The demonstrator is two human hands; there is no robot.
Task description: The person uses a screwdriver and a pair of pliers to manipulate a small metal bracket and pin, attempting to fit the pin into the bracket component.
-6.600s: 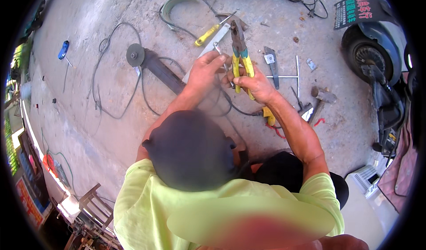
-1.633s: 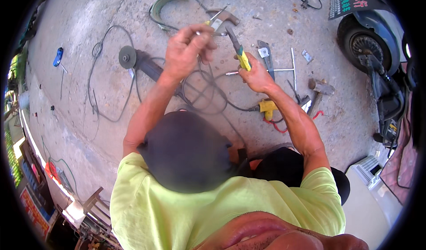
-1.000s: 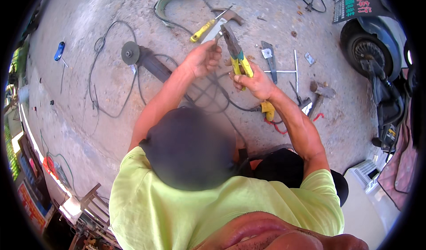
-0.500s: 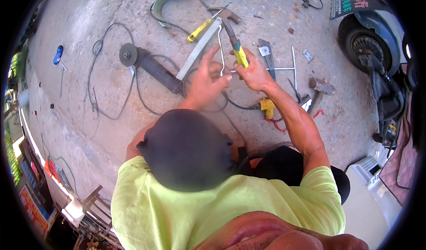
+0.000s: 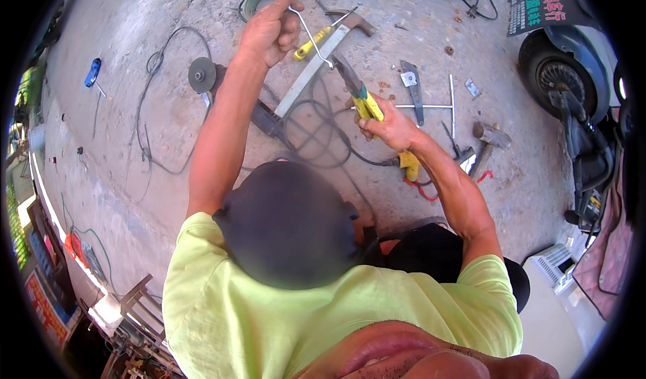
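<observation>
A thin silvery bent metal rod (image 5: 311, 33) runs between my two hands. My left hand (image 5: 268, 37) is closed, with the rod's upper end at its fingers. The fingers of my right hand (image 5: 396, 125) wrap the yellow-green handles of a pair of pliers (image 5: 364, 101). The pliers' dark jaws meet the rod's lower end. Just behind the rod lies a claw hammer (image 5: 303, 82) with a pale handle, and beside it a yellow-handled screwdriver (image 5: 311, 45). My left forearm partly hides an angle grinder (image 5: 202, 75).
Cables (image 5: 140, 103) loop over the concrete floor. To the right lie a flat grey metal piece (image 5: 412, 95), a T-shaped rod tool (image 5: 452, 103), a short heavy hammer (image 5: 491, 135) and a yellow connector (image 5: 408, 164). A scooter (image 5: 562, 76) stands farther right; a blue-handled tool (image 5: 93, 73) lies far left.
My left hand has moved up and away, from below the pliers to the rod's far end. The rod now slants up to the left from the pliers instead of hanging down toward me.
</observation>
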